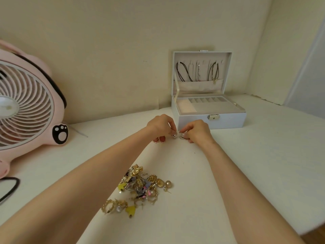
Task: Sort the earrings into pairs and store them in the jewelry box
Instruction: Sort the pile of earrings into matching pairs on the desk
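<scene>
Silver earrings (174, 135) are pinched one per grip, left hand (161, 125) and right hand (197, 132) matching them side by side on the desk (246, 164) beside a red pair (159, 139), so next they'd probably go into the open jewelry box (211, 120) behind.

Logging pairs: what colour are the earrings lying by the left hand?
Red earrings, head view.

The table (246, 164) lies bare right of the earring pile (139, 187) — fan (29, 106) blocks the left, jewelry box (211, 120) the back.
</scene>
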{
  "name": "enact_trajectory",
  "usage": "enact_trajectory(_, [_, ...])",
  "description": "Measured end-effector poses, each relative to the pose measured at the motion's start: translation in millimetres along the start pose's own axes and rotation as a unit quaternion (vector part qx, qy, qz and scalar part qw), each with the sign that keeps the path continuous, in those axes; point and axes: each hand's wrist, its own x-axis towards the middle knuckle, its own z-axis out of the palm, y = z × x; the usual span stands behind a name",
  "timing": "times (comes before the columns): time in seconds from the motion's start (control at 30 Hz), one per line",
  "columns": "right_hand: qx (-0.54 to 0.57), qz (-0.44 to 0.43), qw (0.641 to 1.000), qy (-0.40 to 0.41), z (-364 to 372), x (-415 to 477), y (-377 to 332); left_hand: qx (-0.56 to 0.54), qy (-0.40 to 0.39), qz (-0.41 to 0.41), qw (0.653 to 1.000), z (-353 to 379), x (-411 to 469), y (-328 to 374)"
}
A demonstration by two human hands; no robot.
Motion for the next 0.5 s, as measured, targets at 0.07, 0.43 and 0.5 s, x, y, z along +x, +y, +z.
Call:
enact_trajectory(0.07, [0.003, 0.001, 1.0, -0.002, 0.1, 0.7, 0.1, 0.012, -0.011, -0.005, 1.0, -2.1, 1.9, -1.3])
enact_trajectory(0.43, [0.01, -0.002, 1.0, -0.012, -0.6, 1.0, 0.5, 0.135, 0.016, 0.0, 0.991, -4.6, -1.7, -0.1])
enact_trajectory(0.5, [0.011, 0.002, 1.0, -0.012, -1.3, 0.8, 0.1, 0.148, 0.039, 0.031, 0.988, -5.0, -0.6, 1.6])
